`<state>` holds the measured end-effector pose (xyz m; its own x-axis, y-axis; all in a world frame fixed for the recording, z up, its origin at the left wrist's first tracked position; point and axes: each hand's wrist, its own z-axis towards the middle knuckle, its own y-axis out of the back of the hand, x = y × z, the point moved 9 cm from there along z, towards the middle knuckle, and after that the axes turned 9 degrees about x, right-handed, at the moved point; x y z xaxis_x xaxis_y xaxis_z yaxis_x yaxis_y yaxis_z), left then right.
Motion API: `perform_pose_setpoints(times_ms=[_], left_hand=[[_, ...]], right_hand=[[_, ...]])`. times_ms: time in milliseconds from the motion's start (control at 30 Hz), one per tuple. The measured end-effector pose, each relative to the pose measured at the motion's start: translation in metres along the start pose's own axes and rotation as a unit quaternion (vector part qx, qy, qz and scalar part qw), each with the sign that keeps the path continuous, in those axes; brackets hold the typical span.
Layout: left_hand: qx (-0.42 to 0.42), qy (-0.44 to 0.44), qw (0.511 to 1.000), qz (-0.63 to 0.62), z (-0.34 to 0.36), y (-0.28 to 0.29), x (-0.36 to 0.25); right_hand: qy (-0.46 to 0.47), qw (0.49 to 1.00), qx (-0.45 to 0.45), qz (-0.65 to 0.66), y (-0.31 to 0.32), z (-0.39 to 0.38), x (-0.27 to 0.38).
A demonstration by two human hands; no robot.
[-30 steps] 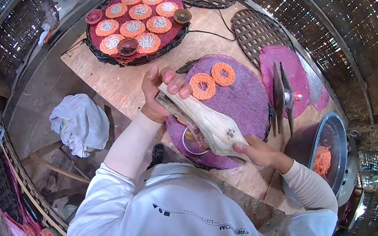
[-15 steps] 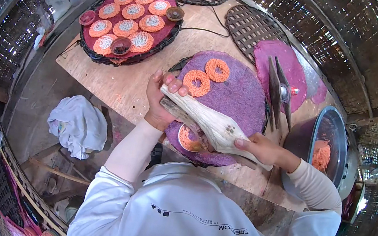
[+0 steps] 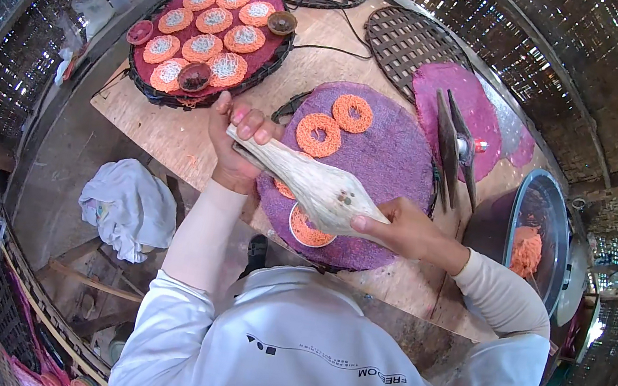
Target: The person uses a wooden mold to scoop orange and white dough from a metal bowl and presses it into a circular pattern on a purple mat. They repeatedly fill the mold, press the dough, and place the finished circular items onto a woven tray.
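Note:
A pale, worn wooden lever press [image 3: 318, 182] is held slantwise over the round purple cloth [image 3: 393, 166]. My left hand [image 3: 243, 143] wraps round its narrow end, and my right hand [image 3: 414, 235] grips the opposite end with the thumb on top. Directly under the press, a white ring mould [image 3: 292, 228] holds orange dough strands [image 3: 311, 233], partly covered by the tool. Two lacy orange rings [image 3: 318, 134] lie on the cloth just beyond. Another orange piece [image 3: 283, 188] peeks out beside the press, mostly hidden.
At back left, a round tray [image 3: 286, 54] carries several orange-and-white lacy discs and small bowls. Two dark wooden bars [image 3: 448, 146] lie to the right, near a tub [image 3: 516, 224] with orange dough. Woven racks [image 3: 410, 48] stand behind; a white cloth bundle [image 3: 127, 206] is at lower left.
Both hands have shifted left with the press, the left one also upward. The two wooden halves look closer together, and an orange piece has come into sight beside the tool.

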<state>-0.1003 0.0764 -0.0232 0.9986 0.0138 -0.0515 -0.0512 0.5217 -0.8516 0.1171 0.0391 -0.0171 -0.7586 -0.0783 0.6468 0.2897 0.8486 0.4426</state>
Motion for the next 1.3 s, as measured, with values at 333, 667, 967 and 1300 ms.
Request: perform_pose_setpoints(times_ms=[333,667,967,1300], left_hand=[[-0.117,-0.008,0.993,0.014,-0.031,0.020,0.018],[0.082,0.196,0.807,0.551,-0.018,-0.040,0.061],[-0.089,0.079,0.742,0.659,-0.017,-0.062,0.041],[-0.210,0.057,0.766,0.604,-0.039,-0.046,0.009]], right_hand=[[-0.052,0.998,0.033,-0.028,-0.001,-0.009,-0.013],[0.074,0.993,-0.073,0.058,0.026,-0.039,-0.006],[0.364,0.884,-0.232,-0.178,-0.029,0.002,0.012],[0.270,0.948,-0.130,-0.107,-0.063,0.043,-0.023]])
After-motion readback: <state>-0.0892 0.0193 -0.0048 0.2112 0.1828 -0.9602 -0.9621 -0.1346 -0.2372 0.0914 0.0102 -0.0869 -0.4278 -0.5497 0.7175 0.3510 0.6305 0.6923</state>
